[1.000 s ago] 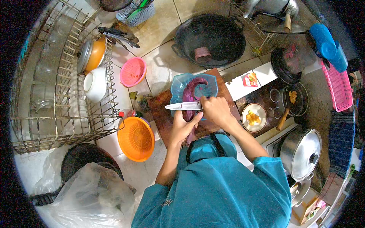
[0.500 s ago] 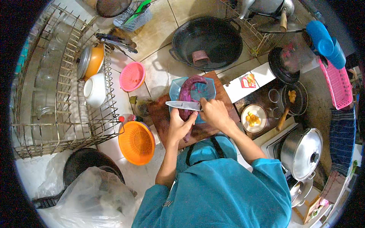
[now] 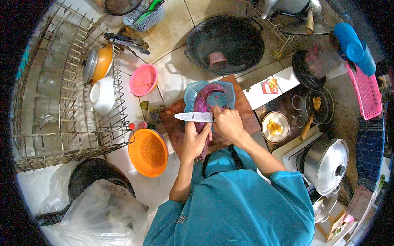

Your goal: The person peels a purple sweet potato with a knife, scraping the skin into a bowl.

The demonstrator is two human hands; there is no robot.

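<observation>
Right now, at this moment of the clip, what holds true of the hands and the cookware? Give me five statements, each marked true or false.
1. The right hand grips the knife. True.
2. The left hand is empty. False: it holds the long purple vegetable.
3. A small pinkish thing lies in the dark wok. True.
4. The blue bowl sits inside the orange basket. False: it is on the wooden board.
5. The big metal pot stands without its lid. False: the lid is on.
</observation>
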